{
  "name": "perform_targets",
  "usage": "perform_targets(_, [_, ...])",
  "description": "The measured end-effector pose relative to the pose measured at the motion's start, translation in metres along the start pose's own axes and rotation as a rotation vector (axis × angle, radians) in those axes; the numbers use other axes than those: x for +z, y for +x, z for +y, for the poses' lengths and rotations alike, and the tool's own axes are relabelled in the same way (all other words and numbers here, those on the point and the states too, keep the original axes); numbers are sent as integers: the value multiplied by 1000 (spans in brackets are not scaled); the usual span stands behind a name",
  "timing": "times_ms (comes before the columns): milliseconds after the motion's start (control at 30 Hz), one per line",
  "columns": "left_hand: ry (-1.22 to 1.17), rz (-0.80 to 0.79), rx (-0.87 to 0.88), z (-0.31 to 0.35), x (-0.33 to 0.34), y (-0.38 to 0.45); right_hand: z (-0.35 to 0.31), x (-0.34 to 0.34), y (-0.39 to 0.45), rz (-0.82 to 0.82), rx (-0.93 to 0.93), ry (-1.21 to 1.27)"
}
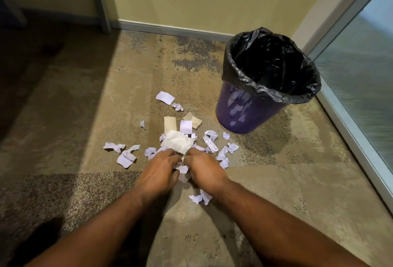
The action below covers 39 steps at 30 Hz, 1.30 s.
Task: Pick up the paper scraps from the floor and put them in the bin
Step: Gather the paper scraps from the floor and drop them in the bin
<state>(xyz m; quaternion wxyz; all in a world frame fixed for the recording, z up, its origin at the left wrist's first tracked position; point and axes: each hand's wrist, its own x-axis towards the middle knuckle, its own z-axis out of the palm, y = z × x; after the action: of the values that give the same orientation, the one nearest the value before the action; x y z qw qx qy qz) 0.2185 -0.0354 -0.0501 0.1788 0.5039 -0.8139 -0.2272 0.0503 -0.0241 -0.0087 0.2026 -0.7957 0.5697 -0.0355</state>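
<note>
Several white and cream paper scraps (188,126) lie scattered on the carpet in the middle of the head view. My left hand (160,170) and my right hand (204,171) are side by side, knuckles up, both closed around a bunch of scraps that includes a large cream sheet (177,142). More crumpled pieces (125,156) lie to the left, others (225,152) to the right, and one (201,197) lies under my right wrist. The purple bin (242,111), lined with a black bag (272,88), stands upright at the upper right; its inside looks dark.
A cream wall with a grey skirting board (170,29) runs behind the bin. A glass panel in a metal frame (350,130) borders the right side. A grey post (102,11) stands at the back left, with a dark shadowed area (32,54) beyond it.
</note>
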Motion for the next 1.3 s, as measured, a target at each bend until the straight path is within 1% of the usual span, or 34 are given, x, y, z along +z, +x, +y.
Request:
perform_targets(67, [-22,88,34,13,-22,17,-1,-36,7,63,-46,-47])
perform_targets(167, [-49,254,70,40,-62,40,-4,-92,12,208,-116,-135])
perform_targets(333, [6,391,105,107,-122,99,4,-193,3,432,-167,-269])
perform_targets(400, [1,432,169,144,-140,127,20,-230,-2,507,-132,-294])
perform_targets(467, [-16,460,193,179,-149,156,42,-259,-9,594,-64,-283])
perform_targets(567, [-47,449,213,221,-144,198,75,-279,-15,702,57,-244])
perform_targets(667, [-47,355,233,246,-129,230,107,-281,-15,754,198,-175])
perform_targets(733, [-42,298,223,253,-117,246,127,-277,-12,736,260,-134])
perform_targets(767, [-16,291,207,253,-112,253,136,-274,-10,687,277,-97])
perform_targets(867, [37,238,112,245,-104,264,152,-264,-6,458,367,-6])
perform_targets(900, [29,210,95,240,-104,266,153,-261,-5,435,385,9])
perform_targets(933, [19,188,88,235,-104,266,151,-257,-4,453,380,10])
perform_targets(1000, [-24,200,108,224,-105,262,140,-248,-3,585,284,-56])
perform_targets(1100, [-129,329,128,200,-107,242,113,-225,-2,798,-2,-114])
perform_targets(1167, [-147,420,75,175,-109,222,96,-198,0,840,-161,-118])
perform_targets(1200, [-129,433,26,159,-109,210,90,-181,3,819,-215,-130])
perform_targets(1233, [-99,421,-37,138,-109,198,86,-163,7,760,-248,-144])
perform_targets(1267, [-65,386,-116,115,-107,184,83,-144,12,651,-246,-152])
perform_targets(1300, [-33,337,-198,91,-105,169,84,-125,17,507,-204,-151])
